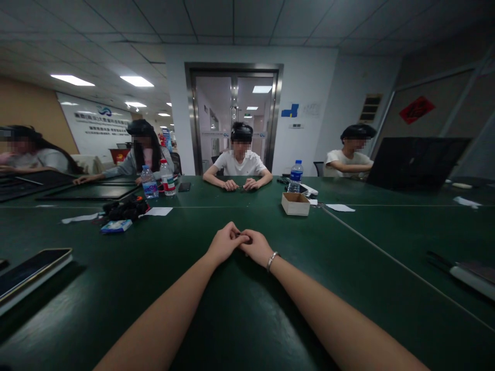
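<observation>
My left hand (pixel 225 243) and my right hand (pixel 256 247) meet over the middle of the dark green table (pixel 232 319). Both are closed, with thumbs and fingertips pinched together and touching each other. Something small and dark seems to sit between the fingertips, but it is mostly hidden and too small to name. A metal bracelet (pixel 272 261) circles my right wrist. The nearest thing beyond my hands is a small open cardboard box (pixel 295 205), ahead and to the right, apart from them.
A phone (pixel 31 275) lies at the left edge. Black gear (pixel 126 208), a blue packet (pixel 116 226) and bottles (pixel 150 183) stand front left. Another bottle (pixel 296 176) rises behind the box. Several people with headsets sit around; one person (pixel 240 165) faces me. A large black screen (pixel 415 162) stands right.
</observation>
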`<control>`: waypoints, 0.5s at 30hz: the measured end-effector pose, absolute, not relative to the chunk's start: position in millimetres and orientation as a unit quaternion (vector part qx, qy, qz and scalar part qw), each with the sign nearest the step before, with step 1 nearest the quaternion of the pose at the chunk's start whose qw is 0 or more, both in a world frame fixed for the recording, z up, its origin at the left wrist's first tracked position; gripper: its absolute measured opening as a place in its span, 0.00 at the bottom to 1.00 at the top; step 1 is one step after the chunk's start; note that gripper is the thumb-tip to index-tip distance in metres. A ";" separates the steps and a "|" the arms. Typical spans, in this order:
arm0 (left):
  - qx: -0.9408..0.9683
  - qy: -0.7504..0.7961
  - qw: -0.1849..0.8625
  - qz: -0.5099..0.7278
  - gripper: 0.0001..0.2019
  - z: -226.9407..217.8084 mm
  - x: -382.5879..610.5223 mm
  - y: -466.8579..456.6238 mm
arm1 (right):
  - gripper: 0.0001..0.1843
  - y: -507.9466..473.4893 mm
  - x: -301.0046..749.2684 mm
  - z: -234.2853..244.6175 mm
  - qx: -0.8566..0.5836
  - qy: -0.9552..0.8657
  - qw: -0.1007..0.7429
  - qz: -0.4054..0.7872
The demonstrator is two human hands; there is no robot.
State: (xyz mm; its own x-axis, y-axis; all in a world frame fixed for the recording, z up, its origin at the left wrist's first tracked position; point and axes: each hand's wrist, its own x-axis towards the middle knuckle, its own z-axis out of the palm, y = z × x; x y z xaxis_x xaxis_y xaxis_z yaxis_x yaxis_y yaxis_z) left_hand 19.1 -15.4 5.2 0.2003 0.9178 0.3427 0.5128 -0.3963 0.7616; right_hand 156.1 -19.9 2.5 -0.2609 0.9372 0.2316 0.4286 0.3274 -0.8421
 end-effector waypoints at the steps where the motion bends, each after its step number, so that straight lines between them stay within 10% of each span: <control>1: 0.735 0.482 0.271 0.394 0.16 7.3 22.0 -18.3 | 0.06 -24.4 160.5 3.0 -0.466 -0.706 0.380 0.374; 15: 0.872 0.464 0.119 0.100 0.21 116.7 -42.3 -157.3 | 0.26 -153.2 323.8 41.1 -0.589 -0.605 0.335 0.419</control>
